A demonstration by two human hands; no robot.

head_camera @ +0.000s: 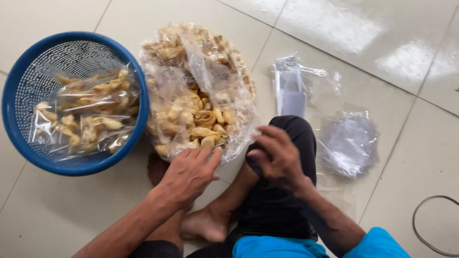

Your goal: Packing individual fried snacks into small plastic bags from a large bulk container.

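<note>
Looked light, crackly and fragile, that big clear plastic bag of pale fried crackers (pixel 196 95) on the tiled floor (pixel 62 210), best gripped at its slack mouth, where both hands, left (pixel 189 174) and right (pixel 277 155), rested loosely spread, gripping nothing.

Bright, even daylight fills the scene; white glare streaks the glossy floor tiles (pixel 382 43) at upper right. Shadows stay soft, focus mostly sharp.
</note>
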